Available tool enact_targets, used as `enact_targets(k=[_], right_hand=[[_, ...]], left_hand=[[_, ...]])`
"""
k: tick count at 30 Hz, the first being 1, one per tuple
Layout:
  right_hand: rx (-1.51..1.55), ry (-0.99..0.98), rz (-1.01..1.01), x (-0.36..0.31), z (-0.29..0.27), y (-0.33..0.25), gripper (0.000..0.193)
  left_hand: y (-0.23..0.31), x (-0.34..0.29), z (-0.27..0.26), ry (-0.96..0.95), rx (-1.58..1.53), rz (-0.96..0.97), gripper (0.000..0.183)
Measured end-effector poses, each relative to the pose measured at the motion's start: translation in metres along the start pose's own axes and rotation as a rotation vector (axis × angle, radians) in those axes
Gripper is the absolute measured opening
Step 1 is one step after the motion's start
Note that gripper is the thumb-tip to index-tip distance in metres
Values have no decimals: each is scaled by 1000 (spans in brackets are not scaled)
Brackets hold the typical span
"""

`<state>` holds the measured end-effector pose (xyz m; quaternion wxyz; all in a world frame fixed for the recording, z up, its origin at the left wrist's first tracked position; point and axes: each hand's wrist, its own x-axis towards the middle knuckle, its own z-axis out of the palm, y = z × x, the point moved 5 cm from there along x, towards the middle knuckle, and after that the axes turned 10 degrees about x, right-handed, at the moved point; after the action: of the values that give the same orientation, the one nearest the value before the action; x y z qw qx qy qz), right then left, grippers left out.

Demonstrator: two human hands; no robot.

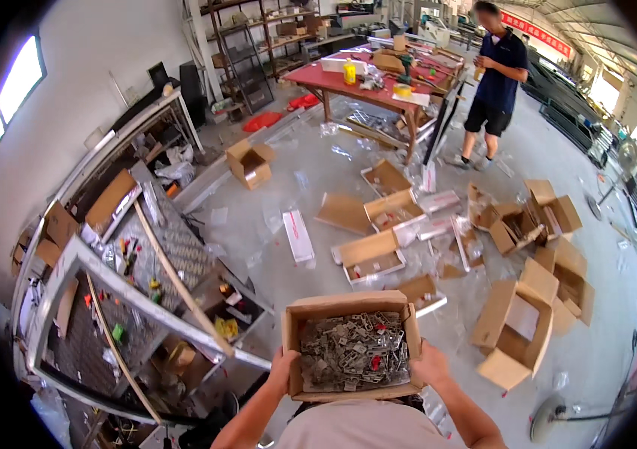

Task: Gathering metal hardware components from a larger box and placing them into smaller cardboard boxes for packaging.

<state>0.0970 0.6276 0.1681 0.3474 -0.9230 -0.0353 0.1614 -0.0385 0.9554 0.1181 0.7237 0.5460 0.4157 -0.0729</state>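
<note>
Between my two hands I carry an open cardboard box (348,305) in front of my body. Inside it lies a heap of small metal brackets (352,348) with a few red pieces among them. My left hand (284,371) grips the box's left side near the lower corner. On the opposite side, my right hand (430,364) is closed on the box wall. The fingertips of both hands are partly hidden by the cardboard.
Open cardboard boxes (513,329) and flat cartons (371,258) litter the floor ahead and right. A metal frame (146,322) leans over a cluttered bench at left. Beyond stands a red table (318,77) with tools, and a person (499,71) beside it.
</note>
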Motion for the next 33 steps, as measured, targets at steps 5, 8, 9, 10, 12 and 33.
enact_targets(k=[5, 8, 9, 10, 12, 33], right_hand=[[-43, -187, -213, 139, -34, -117, 30], [-180, -304, -320, 225, -30, -176, 31], [-188, -382, -361, 246, -23, -195, 33], [-191, -385, -357, 268, -19, -212, 33], [-236, -364, -431, 315, -12, -248, 27], [-77, -172, -142, 672, 36, -450, 38]], left_hand=[[69, 51, 2, 152, -225, 149, 49], [86, 87, -2, 158, -382, 143, 48], [60, 125, -22, 185, -429, 102, 47], [51, 153, -32, 210, -475, 57, 46], [84, 186, -28, 197, -509, 23, 46], [565, 486, -68, 86, -53, 46, 50]])
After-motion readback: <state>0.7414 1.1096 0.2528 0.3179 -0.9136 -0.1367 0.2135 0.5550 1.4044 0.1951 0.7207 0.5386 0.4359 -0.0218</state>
